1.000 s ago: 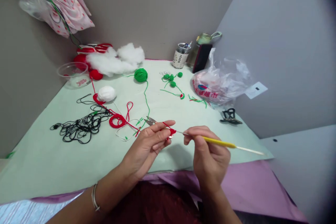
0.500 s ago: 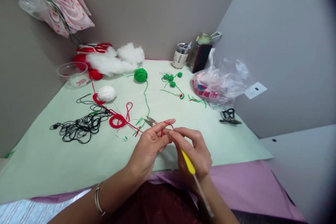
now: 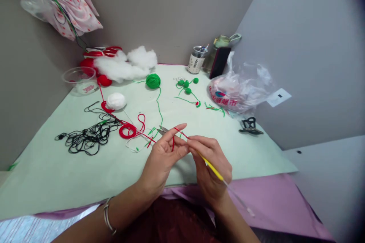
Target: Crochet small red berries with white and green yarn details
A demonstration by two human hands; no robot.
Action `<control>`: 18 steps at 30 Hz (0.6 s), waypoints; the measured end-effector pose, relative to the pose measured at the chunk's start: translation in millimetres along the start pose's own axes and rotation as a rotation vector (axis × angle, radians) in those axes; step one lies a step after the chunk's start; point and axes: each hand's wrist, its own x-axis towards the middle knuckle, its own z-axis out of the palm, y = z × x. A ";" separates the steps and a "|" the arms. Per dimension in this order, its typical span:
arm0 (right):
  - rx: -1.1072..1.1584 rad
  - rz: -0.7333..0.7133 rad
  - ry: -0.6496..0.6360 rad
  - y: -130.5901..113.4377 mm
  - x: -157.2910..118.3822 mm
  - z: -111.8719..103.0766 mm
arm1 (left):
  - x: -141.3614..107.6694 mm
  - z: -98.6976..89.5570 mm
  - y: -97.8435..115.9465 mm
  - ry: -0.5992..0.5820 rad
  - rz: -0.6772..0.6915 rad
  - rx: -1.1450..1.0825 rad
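Red yarn (image 3: 180, 131) runs over the raised index finger of my left hand (image 3: 164, 155) and down between its fingers. The thumb and middle finger of that hand pinch together near the fingertips of my right hand (image 3: 212, 167). A crochet hook with a yellow grip (image 3: 212, 168) is held in my right hand, its metal shaft sticking out toward the lower right. The hook's tip is hidden between the touching fingertips. Scissors (image 3: 163, 130) lie just behind my left hand, partly covered by it. A red yarn coil (image 3: 127, 131) rests left of the hands.
Black cord (image 3: 91, 136), a white yarn ball (image 3: 116, 101) and a plastic tub (image 3: 81, 81) are at left. Behind are white stuffing (image 3: 122, 66) and a green yarn ball (image 3: 153, 81). Small green balls (image 3: 187, 90), a plastic bag (image 3: 228, 91) and a black clip (image 3: 250, 126) stand farther right.
The hook has swung so its back end points farther right and sits higher. My right hand has turned slightly, and the red yarn now stretches straighter between the hands.
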 end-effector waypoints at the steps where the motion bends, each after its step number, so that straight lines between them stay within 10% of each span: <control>1: 0.035 0.033 0.003 -0.1 0.0 -0.1 | -0.5 0.3 0.5 -0.002 -0.008 0.000; 8: 0.366 0.383 0.022 6.1 5.4 -5.1 | -0.8 0.1 4.2 0.001 -0.039 0.026; 18: 0.381 0.383 -0.012 7.9 3.5 -4.7 | 1.8 -2.9 -0.1 0.013 0.056 0.106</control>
